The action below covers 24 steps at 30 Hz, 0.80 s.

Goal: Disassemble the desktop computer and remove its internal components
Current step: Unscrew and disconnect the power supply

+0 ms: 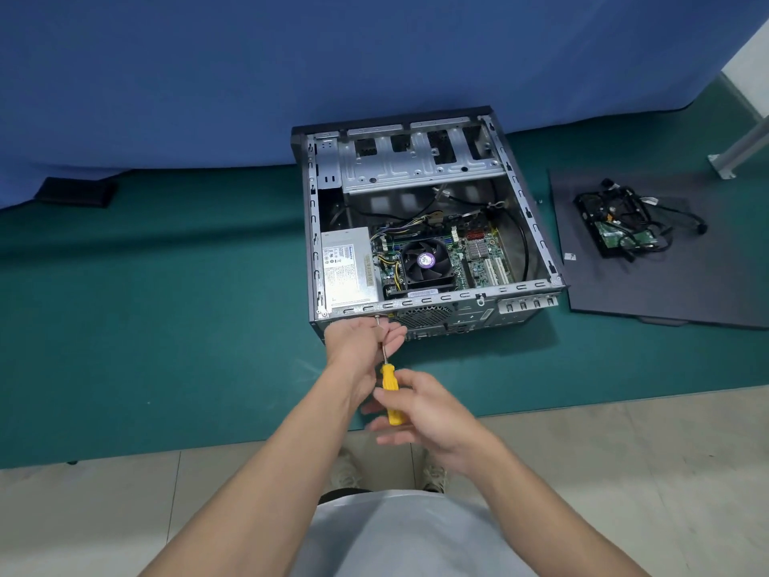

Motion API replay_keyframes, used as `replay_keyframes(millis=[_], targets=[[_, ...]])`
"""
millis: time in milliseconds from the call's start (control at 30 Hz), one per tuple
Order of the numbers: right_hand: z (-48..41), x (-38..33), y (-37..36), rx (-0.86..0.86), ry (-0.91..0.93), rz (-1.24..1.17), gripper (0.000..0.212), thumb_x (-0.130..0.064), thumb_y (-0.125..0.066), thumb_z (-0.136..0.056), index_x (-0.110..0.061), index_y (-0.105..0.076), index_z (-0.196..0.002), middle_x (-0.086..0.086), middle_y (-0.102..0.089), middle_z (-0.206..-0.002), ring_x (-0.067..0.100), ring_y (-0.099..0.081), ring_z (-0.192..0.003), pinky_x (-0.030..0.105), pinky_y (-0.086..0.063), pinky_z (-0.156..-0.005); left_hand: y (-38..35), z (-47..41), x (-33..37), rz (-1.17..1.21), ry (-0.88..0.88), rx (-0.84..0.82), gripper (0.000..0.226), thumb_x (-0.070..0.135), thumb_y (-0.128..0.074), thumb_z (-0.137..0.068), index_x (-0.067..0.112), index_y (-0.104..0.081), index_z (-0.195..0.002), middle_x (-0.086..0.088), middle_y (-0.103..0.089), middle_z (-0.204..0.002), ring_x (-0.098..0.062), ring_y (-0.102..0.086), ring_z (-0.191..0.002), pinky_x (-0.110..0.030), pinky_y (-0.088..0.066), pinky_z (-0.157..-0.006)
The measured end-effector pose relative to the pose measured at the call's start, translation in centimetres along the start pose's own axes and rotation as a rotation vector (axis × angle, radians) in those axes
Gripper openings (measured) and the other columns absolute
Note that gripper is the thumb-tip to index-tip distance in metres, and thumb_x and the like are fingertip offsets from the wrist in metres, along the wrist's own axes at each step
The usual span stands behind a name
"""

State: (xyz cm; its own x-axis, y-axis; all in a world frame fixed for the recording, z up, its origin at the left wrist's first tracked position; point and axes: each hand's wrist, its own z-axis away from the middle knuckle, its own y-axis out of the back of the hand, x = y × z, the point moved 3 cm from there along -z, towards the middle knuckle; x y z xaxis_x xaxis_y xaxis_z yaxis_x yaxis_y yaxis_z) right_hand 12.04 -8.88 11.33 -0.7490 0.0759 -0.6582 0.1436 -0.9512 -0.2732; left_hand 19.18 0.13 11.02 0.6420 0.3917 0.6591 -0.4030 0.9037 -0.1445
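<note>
Just beyond the left hand (pixel 360 339) gripping the screwdriver (pixel 390 393) sits the computer (pixel 441 299)

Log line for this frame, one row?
step: screwdriver tip at case rear | left hand: holds shaft | right hand: grips handle | side panel: off, beside case

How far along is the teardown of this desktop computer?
Done: the dark side panel lies off to the right, with a green-boarded hard drive and black cables on it. In hand: the left hand steadies and the right hand holds a yellow-handled screwdriver at the rear of the open metal case. Left: grey power supply, black fan, green motherboard.
</note>
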Motion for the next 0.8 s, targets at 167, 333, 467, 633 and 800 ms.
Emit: replay_keyframes(millis=[167,333,467,633,800], targets=[[0.3,-0.1,-0.2,0.019,0.020,-0.073,0.014,0.002,-0.050,-0.095,0.001,-0.053,-0.109,0.017,-0.063,-0.084,0.027,-0.070,-0.064,0.028,-0.057,-0.056,0.5,-0.2,0.0,0.055,0.033,-0.053,0.008,-0.014,-0.052,-0.090,-0.009,-0.058,-0.087,-0.024,-0.067,-0.083,-0.028,-0.071,-0.071,-0.028,-0.061,-0.063],[-0.1,0.5,-0.5,0.433,0.109,0.406,0.016,-0.005,-0.063,-0.087,-0.014,-0.056,-0.099,0.013,-0.066,-0.087,0.013,-0.067,-0.050,0.018,-0.048,-0.041,0.5,-0.3,-0.1,-0.233,-0.139,0.181,0.013,-0.008,-0.068,-0.083,0.003,-0.061,-0.080,-0.015,-0.071,-0.080,-0.022,-0.073,-0.069,-0.031,-0.060,-0.065],[0.3,0.2,0.3,0.130,0.002,0.011,0.012,-0.003,-0.055,-0.093,-0.005,-0.053,-0.105,0.015,-0.062,-0.088,0.020,-0.066,-0.064,0.031,-0.058,-0.059,0.2,-0.4,-0.3,-0.086,-0.078,0.127,0.010,-0.010,-0.058,-0.090,-0.003,-0.058,-0.082,-0.020,-0.068,-0.082,-0.024,-0.072,-0.069,-0.026,-0.059,-0.059],[0.9,-0.1,0.3,-0.099,-0.047,-0.323,0.024,0.009,-0.047,-0.094,0.005,-0.048,-0.117,0.023,-0.063,-0.085,0.031,-0.069,-0.068,0.035,-0.059,-0.065,0.6,-0.3,-0.1,0.094,0.006,-0.054,0.009,-0.014,-0.048,-0.093,-0.011,-0.056,-0.092,-0.026,-0.067,-0.084,-0.028,-0.072,-0.068,-0.028,-0.060,-0.059],[0.3,0.8,-0.8,0.369,0.134,0.386,0.020,-0.002,-0.062,-0.085,-0.014,-0.054,-0.098,0.008,-0.067,-0.078,0.018,-0.071,-0.064,0.030,-0.058,-0.063,0.8,-0.2,-0.3,-0.168,-0.111,0.115,0.006,-0.007,-0.066,-0.086,-0.001,-0.063,-0.086,-0.018,-0.071,-0.084,-0.024,-0.073,-0.073,-0.028,-0.060,-0.065]])
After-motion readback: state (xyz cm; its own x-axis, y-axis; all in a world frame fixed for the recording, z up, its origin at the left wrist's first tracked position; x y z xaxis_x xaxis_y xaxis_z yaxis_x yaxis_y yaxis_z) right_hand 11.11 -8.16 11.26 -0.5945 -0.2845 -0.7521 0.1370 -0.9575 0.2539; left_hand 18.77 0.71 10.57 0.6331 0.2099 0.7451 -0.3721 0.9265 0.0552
